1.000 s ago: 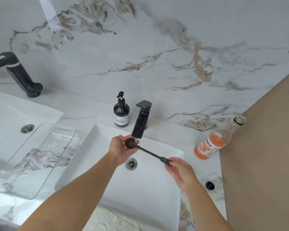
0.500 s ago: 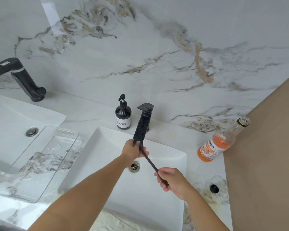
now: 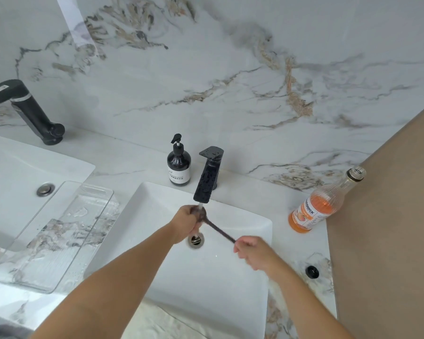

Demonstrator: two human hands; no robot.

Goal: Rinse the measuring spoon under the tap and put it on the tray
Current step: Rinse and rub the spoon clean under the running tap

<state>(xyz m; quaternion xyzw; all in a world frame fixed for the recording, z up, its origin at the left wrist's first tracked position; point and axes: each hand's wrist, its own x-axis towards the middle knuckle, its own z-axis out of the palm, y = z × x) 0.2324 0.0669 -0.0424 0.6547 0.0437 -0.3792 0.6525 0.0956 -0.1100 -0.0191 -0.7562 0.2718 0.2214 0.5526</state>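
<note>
The black measuring spoon [image 3: 218, 228] is held over the white sink [image 3: 230, 285], slanting from upper left to lower right. My left hand [image 3: 187, 222] wraps around its bowl end right under the spout of the black tap [image 3: 206, 179], where a thin stream of water runs down. My right hand [image 3: 252, 250] grips the handle end and looks blurred. The clear plastic tray [image 3: 59, 231] lies on the counter to the left of the sink, wet and with nothing on it.
A dark soap pump bottle [image 3: 178, 165] stands left of the tap. An open glass bottle of orange liquid [image 3: 321, 206] leans at the right by a brown wall panel, its black cap [image 3: 312, 272] lying near it. A second sink [image 3: 22, 172] and black tap [image 3: 27, 108] are at far left.
The spoon's bowl has moved up under the spout and my left hand has closed around it. My right hand has shifted the handle, and the stream now falls on the bowl end.
</note>
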